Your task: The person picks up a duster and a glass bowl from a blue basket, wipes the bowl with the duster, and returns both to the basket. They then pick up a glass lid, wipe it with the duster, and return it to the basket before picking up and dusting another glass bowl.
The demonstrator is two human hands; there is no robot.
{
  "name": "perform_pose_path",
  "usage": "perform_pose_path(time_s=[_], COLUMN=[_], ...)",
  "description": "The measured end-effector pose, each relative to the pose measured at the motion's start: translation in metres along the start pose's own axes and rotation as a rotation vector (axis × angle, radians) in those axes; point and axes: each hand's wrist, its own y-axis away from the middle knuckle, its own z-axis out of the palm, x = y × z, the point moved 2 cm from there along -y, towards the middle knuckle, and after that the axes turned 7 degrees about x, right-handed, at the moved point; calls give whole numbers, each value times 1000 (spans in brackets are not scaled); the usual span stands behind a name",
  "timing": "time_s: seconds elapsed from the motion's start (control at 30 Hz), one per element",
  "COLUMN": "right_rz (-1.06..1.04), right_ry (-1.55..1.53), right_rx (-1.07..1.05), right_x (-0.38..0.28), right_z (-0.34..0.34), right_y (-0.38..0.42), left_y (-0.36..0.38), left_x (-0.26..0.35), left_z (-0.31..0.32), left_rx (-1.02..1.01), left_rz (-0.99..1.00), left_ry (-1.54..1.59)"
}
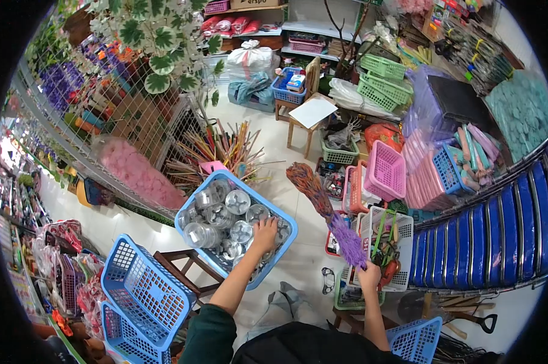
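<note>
So my left hand (263, 233) is down inside the light blue plastic lattice basket (284, 219), fingers spread loosely over the clear plastic jars with silver lids (237, 201), resting on them rather than gripping any. My right hand (368, 276) is clenched around the bottom of a long purple-and-orange fluffy duster (324, 209). That duster runs on a diagonal, purple end in my fist, orange tip pointing up and to the left, above the floor between the blue basket and the white plastic basket of tools (401, 233). Worry-wise: the blue basket seems perched on a small dark wooden stool (186, 267), so leaning on it could tip the jars out, I reckon. The duster tip could also snag the pink basket (386, 170) nearby.
</note>
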Motion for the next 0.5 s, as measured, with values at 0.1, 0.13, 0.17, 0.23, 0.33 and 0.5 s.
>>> perform_pose_path(time_s=[0.1,0.13,0.17,0.23,0.33,0.5], right_rz=[40,43,50,35,83,6], right_ry=[20,35,35,39,33,46], right_rx=[0,12,12,28,0,16], right_x=[14,19,25,30,23,22], right_z=[1,4,8,12,6,5], right_y=[8,10,11,14,17,14], left_y=[-5,-7,-7,-8,-5,-9], left_x=[4,5,5,4,3,-8], left_z=[4,5,5,4,2,-1], left_rx=[-27,-19,-12,17,61,101], left_rz=[-6,-16,-26,-7,24,2], left_ry=[-79,-112,-146,-146,-118,-8])
